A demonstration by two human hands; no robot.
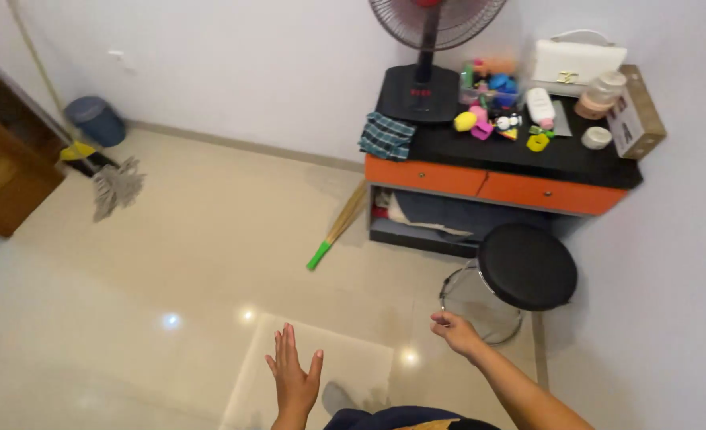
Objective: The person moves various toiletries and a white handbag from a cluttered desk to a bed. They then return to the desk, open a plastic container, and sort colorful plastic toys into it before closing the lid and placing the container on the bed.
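Note:
I look down at a glossy tiled floor. My left hand (293, 372) is held flat in front of me, fingers stretched and slightly apart, holding nothing. My right hand (453, 329) hangs to the right with its fingers curled in, empty as far as I can see. It is close to the chrome foot ring of a round black stool (526, 266). A broom (339, 225) with a green handle tip lies on the floor, its straw end under the orange-and-black cabinet (496, 181).
On the cabinet stand a fan (426, 48), a folded checked cloth (386, 135), colourful toys, a white handbag (577, 59) and a cardboard box. A mop (113, 185) and blue bin (96, 119) sit at the far left wall beside a wooden door (3, 155).

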